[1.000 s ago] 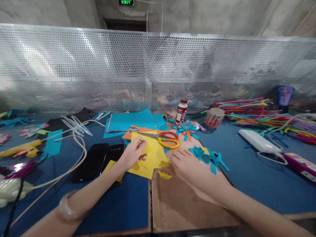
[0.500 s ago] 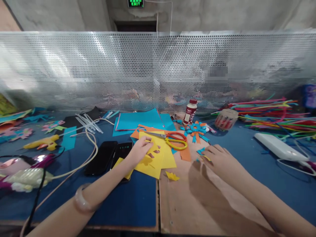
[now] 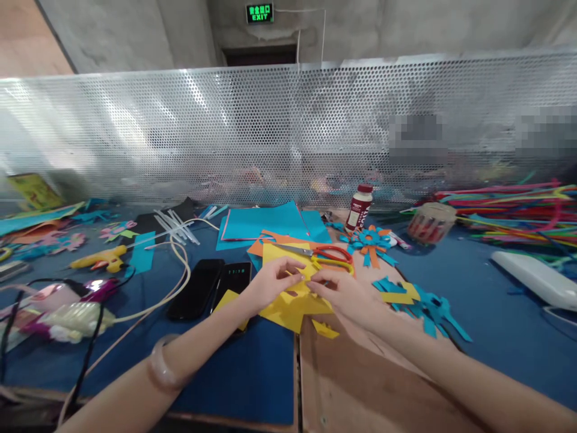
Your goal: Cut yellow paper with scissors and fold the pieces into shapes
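My left hand (image 3: 276,281) is closed in a pinch on a yellow paper cutout (image 3: 295,288), above yellow sheets (image 3: 282,316). From the other side my right hand (image 3: 345,293) meets it, thumb and fingers pinched at the same cutout, whose shape is largely hidden by the fingers. Just behind both hands lie scissors (image 3: 331,253) with red and yellow handles. A small folded yellow scrap (image 3: 325,329) rests on the bare wood in front. Blue paper strips (image 3: 435,307) and a yellow strip (image 3: 401,296) lie beyond my right forearm.
Two black phones (image 3: 196,288) lie left of the yellow paper. Further left are a yellow glue gun (image 3: 101,258) and cables. Behind are blue sheets (image 3: 265,222), a bottle (image 3: 359,207) and a blue-orange paper flower (image 3: 370,240). A clear jar (image 3: 431,222) and pipe cleaners (image 3: 518,210) stand right.
My right hand has moved left from the blue strips to the yellow cutout at my left hand, uncovering the blue and yellow strips. The whole view has shifted slightly.
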`<state>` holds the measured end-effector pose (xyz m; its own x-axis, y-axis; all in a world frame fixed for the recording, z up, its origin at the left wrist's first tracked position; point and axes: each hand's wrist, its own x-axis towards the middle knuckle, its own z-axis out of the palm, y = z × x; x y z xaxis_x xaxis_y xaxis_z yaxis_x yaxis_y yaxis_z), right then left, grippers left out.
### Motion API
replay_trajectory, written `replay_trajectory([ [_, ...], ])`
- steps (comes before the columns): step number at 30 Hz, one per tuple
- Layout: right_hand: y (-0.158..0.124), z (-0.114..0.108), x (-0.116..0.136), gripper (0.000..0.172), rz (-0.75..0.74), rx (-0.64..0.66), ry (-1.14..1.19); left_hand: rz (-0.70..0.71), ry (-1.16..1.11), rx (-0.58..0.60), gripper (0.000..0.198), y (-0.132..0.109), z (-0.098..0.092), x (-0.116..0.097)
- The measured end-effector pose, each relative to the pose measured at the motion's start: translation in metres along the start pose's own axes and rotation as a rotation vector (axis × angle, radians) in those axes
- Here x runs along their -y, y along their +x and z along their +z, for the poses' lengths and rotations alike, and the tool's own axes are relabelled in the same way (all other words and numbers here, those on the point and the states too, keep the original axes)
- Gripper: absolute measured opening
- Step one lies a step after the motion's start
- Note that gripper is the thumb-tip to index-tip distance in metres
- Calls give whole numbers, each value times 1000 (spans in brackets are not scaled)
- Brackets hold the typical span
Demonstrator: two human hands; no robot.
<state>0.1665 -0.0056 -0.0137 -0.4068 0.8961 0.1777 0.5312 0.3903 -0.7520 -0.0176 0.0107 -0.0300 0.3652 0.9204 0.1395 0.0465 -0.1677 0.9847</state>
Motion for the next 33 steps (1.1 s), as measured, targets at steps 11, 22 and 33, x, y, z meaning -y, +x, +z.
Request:
replay_trajectory([
  [11, -15, 4, -15, 26, 208, -108, 389, 201, 383, 53, 47, -11, 8, -4],
  [22, -11, 1, -25, 27, 132, -93, 381, -45, 17, -11, 13, -5, 10, -12],
  [33, -15, 8, -18, 20, 167, -83, 564, -117, 117, 54, 20, -7, 10, -12],
])
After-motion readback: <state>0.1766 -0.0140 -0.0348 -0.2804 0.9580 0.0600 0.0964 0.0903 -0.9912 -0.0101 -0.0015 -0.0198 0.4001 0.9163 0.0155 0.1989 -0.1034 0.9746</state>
